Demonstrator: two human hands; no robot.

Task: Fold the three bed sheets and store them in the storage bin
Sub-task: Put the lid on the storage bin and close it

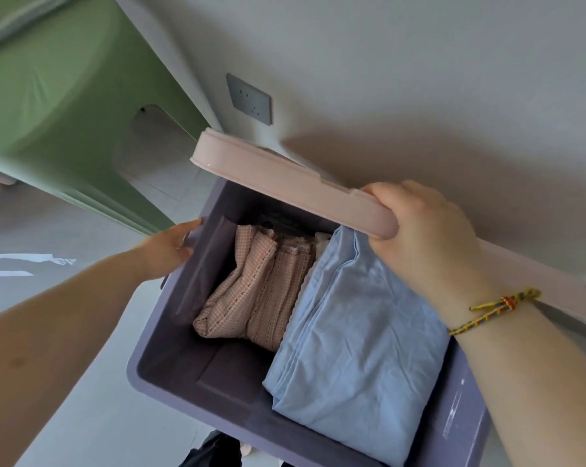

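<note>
A purple storage bin [157,379] stands on the floor below me. Inside it lie a folded pink checked sheet [258,291] on the left and a folded light blue sheet [355,345] on the right. A white fold of fabric [322,238] shows between them at the far end. My right hand [426,237] grips the edge of the pale pink lid [285,183], held tilted above the bin's far side. My left hand [170,246] rests with straight fingers on the bin's left rim.
A bed with a green fitted sheet [59,106] is at the upper left. A white wall with a grey socket [249,99] runs behind the bin. The floor [83,399] is pale grey. Dark clothing [214,449] shows at the bottom edge.
</note>
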